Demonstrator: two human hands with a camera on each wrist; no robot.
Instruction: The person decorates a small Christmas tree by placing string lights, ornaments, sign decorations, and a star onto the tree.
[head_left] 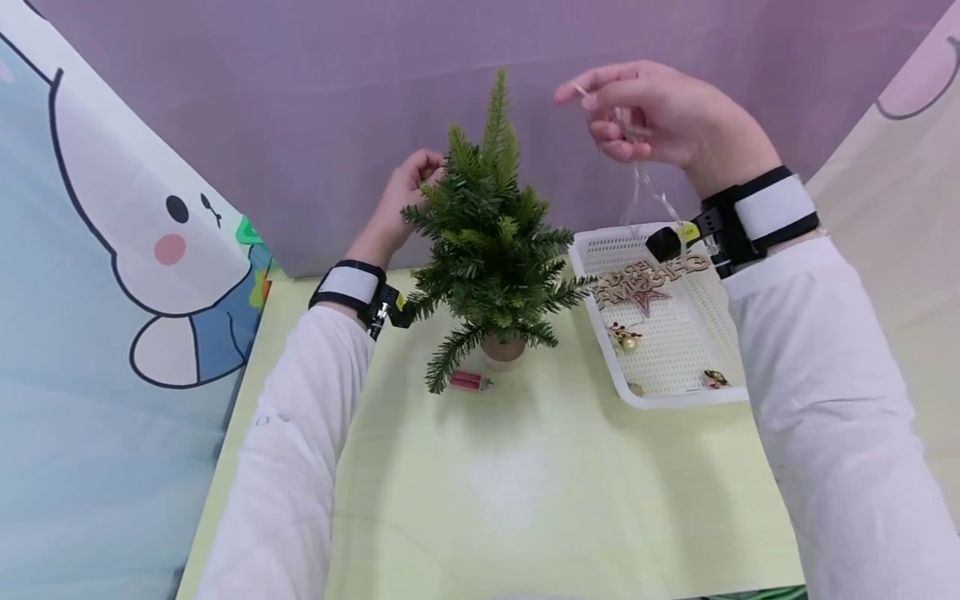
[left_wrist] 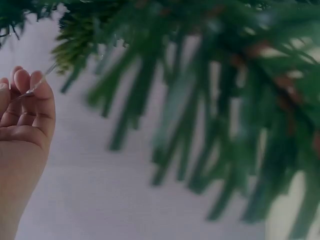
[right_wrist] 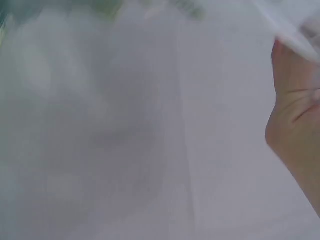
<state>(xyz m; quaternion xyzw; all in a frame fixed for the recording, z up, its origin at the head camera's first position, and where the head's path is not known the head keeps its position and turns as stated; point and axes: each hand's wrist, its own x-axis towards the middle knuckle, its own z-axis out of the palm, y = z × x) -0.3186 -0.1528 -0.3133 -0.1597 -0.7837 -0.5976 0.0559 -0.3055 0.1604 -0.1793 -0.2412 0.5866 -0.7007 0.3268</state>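
A small artificial Christmas tree (head_left: 495, 250) stands upright on the table, in a pale round base (head_left: 504, 352). At its upper left my left hand (head_left: 411, 193) is partly hidden by branches. The left wrist view shows this hand pinching a thin, clear wire-like string (left_wrist: 31, 93) that runs toward a branch tip. My right hand (head_left: 660, 115) is raised to the right of the treetop. Its curled fingers hold loops of clear string (head_left: 636, 193), which dangle below the palm. In the right wrist view the hand sits blurred at the right edge.
Right of the tree is a white perforated basket (head_left: 682, 396). Inside lie wooden letter ornaments (head_left: 637, 282), a star ornament (head_left: 643, 302), a berry sprig (head_left: 624, 335) and a small ornament (head_left: 714, 379). A small red object (head_left: 467, 381) with a metallic end lies by the tree base.
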